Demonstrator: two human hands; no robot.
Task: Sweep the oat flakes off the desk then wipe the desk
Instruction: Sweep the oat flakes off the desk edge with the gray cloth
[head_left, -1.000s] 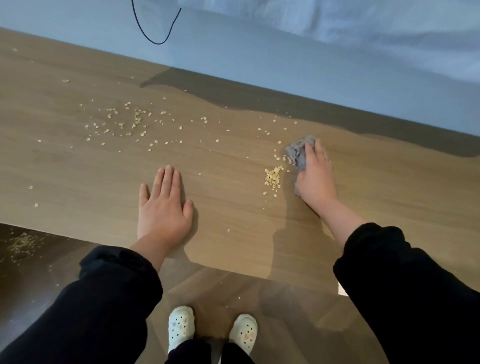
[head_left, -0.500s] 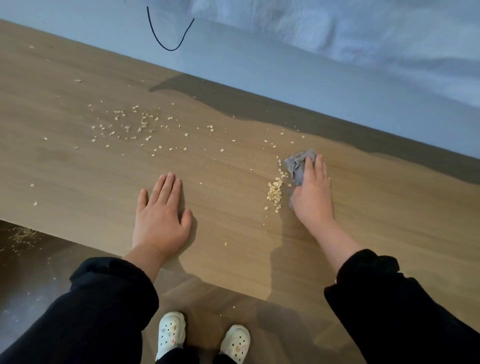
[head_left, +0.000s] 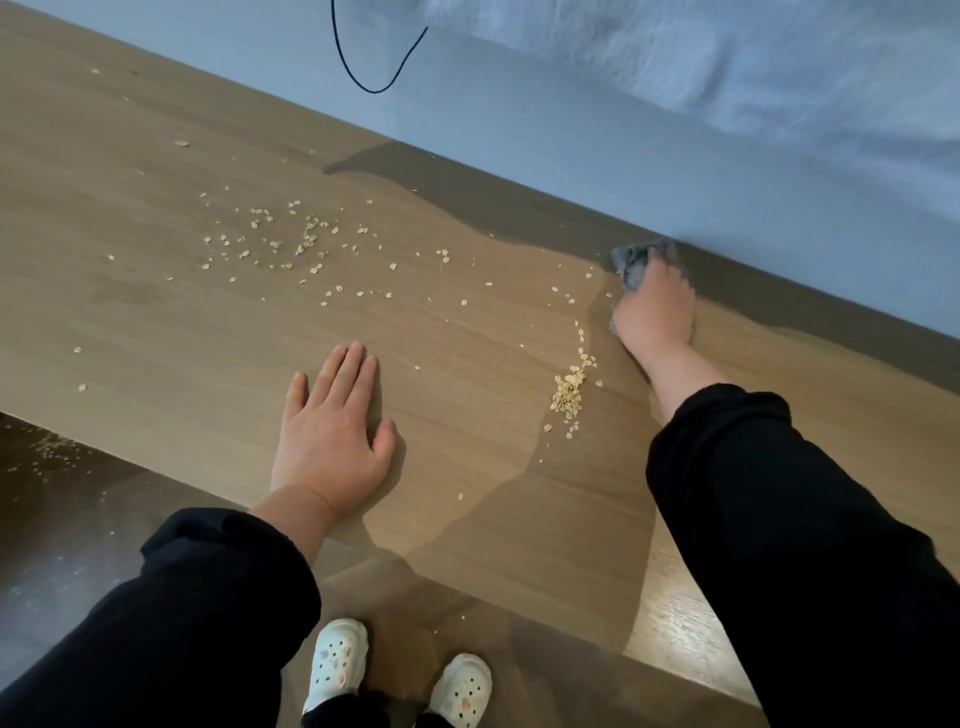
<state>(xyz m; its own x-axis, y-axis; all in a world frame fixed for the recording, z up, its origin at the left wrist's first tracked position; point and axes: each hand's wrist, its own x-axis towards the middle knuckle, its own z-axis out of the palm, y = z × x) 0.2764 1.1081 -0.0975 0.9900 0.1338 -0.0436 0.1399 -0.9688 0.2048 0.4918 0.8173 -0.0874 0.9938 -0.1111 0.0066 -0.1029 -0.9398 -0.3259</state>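
Oat flakes lie scattered over the wooden desk (head_left: 156, 322), thickest in a loose patch (head_left: 296, 244) at the left middle. A small swept pile of flakes (head_left: 567, 394) sits right of centre, with a thin trail leading up from it. My right hand (head_left: 655, 306) presses a crumpled grey cloth (head_left: 635, 262) flat on the desk near its far edge, by the wall. The cloth shows only past my fingertips. My left hand (head_left: 332, 431) rests flat on the desk near the front edge, fingers spread, holding nothing.
A pale blue wall (head_left: 571, 119) runs along the desk's far edge, with a black cable (head_left: 363, 78) hanging on it. Dark floor (head_left: 62, 499) below the front edge carries fallen flakes at the left. My feet in white clogs (head_left: 337, 665) stand under the desk edge.
My right hand has slid the cloth away from the oat pile, up to the desk's far edge by the wall. My left hand has stayed flat in place.
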